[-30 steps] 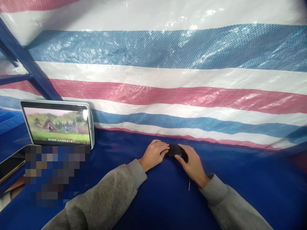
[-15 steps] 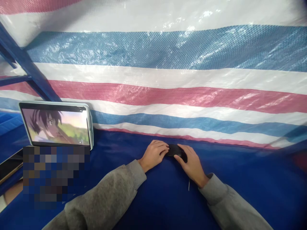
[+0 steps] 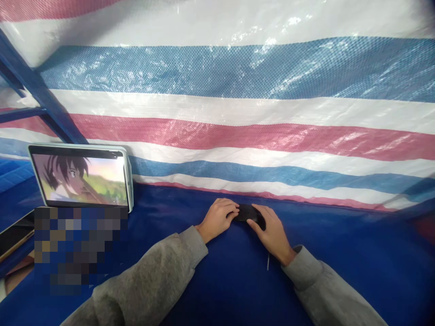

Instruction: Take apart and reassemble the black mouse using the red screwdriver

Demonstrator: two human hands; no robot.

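Between my two hands, on the blue surface, is a black computer mouse. My right hand wraps round its rounded right end, with the thumb on the near side and the fingers on the far side. At the other end, the bent, closed fingertips of my left hand press on the mouse. Those fingertips partly hide that end. Below my right wrist lies a thin, pale stick.
A tablet in a pale case stands at left, playing a cartoon. A phone and part of a person's limb show beside a pixelated patch. Striped plastic sheeting rises behind; a blue frame bar slants at left.
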